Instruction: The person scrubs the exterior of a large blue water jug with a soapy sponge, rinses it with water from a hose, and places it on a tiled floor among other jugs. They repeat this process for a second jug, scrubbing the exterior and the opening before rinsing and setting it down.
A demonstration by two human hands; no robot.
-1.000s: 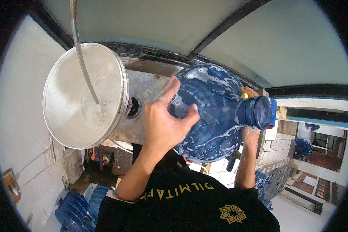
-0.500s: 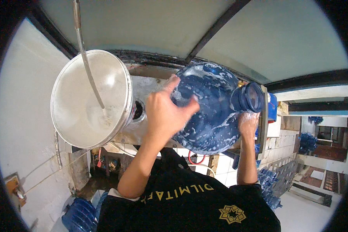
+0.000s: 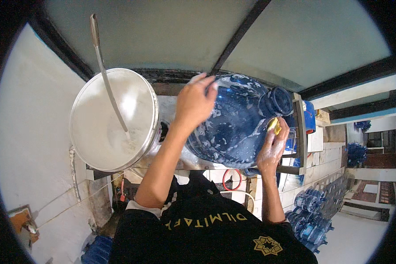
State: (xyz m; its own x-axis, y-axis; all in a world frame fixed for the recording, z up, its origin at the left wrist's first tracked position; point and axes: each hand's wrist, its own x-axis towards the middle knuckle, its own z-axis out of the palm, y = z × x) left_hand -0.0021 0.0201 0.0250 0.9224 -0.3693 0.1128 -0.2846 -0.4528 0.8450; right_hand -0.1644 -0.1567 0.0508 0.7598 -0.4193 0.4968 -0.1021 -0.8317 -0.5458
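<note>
Soapy translucent blue water jug (image 3: 237, 123) under flat-pressed left hand (image 3: 194, 103), right hand (image 3: 273, 147) fingers grasping yellow sponge (image 3: 275, 125).

We see dim, even indoor light, with daylight brightest at far right. Glare whitens the white bucket (image 3: 112, 119). Straight beams bend toward the black fisheye rim; focus stays fairly sharp.
</note>
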